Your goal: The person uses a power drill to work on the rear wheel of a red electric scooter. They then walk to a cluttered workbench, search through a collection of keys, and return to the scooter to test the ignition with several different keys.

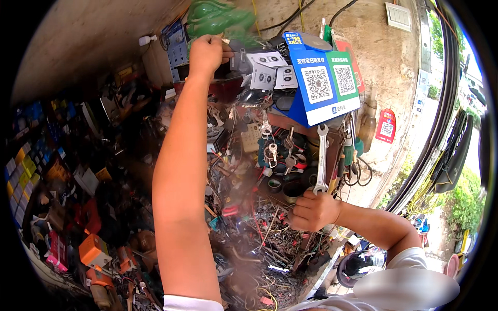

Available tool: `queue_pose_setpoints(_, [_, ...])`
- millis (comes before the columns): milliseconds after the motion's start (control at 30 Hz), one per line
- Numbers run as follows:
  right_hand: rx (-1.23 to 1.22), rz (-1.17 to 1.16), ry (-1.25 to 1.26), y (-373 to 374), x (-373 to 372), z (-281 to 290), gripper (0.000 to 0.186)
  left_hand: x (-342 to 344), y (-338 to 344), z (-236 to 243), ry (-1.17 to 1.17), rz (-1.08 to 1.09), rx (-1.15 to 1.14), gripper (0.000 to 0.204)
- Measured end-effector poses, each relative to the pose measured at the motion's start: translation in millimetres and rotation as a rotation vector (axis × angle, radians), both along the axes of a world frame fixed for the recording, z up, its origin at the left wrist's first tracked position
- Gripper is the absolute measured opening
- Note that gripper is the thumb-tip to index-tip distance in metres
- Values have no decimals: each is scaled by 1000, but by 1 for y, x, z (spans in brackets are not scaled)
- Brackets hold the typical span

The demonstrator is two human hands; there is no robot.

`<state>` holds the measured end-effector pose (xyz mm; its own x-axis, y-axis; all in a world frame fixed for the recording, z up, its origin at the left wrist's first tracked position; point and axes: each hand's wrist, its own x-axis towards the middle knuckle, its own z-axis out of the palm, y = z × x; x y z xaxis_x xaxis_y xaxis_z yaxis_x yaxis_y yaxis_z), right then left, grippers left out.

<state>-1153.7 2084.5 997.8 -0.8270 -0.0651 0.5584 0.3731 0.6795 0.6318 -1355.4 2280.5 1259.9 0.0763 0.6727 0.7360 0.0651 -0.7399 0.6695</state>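
My right hand (314, 210) is closed around the lower end of a silver combination wrench (322, 160), which stands nearly upright. Its open jaw points up, just below a blue and green payment-code sign (324, 78). My left arm stretches far up to the shelf, where my left hand (207, 54) has its fingers curled; what they hold, if anything, is hidden. Right behind that hand sits a glossy green object (218, 20), partly blurred. White printed cards (267, 72) lie to the right of the hand, among clear plastic packaging. Several keys (272, 151) hang below the shelf edge.
Small metal parts and wires (264, 233) cover the cluttered bench in heaps. Round tins (293, 191) stand beside the wrench. Orange boxes (94, 251) lie at the lower left. A dark helmet-like round thing (358, 267) is at the lower right, near the doorway.
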Motion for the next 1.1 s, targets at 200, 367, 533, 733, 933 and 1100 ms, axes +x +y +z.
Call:
queue_pose_setpoints(200, [-17,13,14,1,0,-2,22,-6,-15,12,-18,-56,3,25])
queue_pose_setpoints(367, [-29,12,12,-2,-2,2,24,-18,-33,16,-47,-42,25,26])
queue_pose_setpoints(533, [8,8,15,-1,-2,2,26,-29,-48,24,-59,-33,59,27])
queue_pose_setpoints(733, [6,1,24,-3,-3,5,27,-49,-77,26,-35,-2,74,27])
queue_pose_setpoints(933, [5,34,40,-4,-3,5,27,-66,-139,9,79,78,39,27])
queue_pose_setpoints(1100, [-19,75,63,-5,0,4,26,-72,-188,-7,155,124,-5,26])
